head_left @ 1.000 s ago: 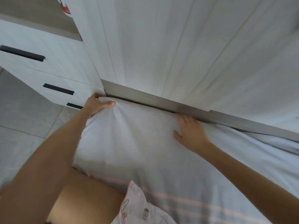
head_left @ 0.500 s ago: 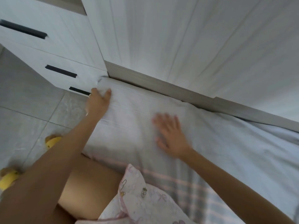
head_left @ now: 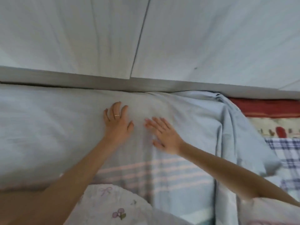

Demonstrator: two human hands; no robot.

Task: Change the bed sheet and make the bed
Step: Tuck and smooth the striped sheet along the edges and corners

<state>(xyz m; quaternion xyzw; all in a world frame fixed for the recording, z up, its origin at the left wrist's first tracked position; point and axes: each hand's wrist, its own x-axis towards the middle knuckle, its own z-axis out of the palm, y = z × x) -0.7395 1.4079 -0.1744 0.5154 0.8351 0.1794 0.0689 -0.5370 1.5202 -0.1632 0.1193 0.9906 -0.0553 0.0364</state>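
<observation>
Head view, looking down at a bed set against a white cabinet (head_left: 73, 38). A pale blue sheet (head_left: 48, 127) covers the middle and left of the frame. Its far edge meets a grey plinth (head_left: 97, 80) running across the upper middle.

The left hand (head_left: 117, 122), wearing a thin ring (head_left: 116, 115), lies palm down at the centre with fingers spread, gripping nothing. The right hand (head_left: 164, 135), just to its right and slightly blurred, also lies flat on the sheet, fingers straight and apart.

The step appears to be smoothing the fresh sheet along the cabinet side. The cloth looks thin, soft and matt, with faint pink stripes at lower centre. At centre right it bunches into a thick ridge of folds (head_left: 227, 114). Beyond that, at the right edge, other bedding (head_left: 267, 109) lies uncovered: a red band, a cream printed strip, then blue plaid.

The next move likely calls for drawing that ridge rightward over the uncovered part, then tucking it in at the plinth. Cherry-printed cloth (head_left: 113, 205) fills the lower centre.
</observation>
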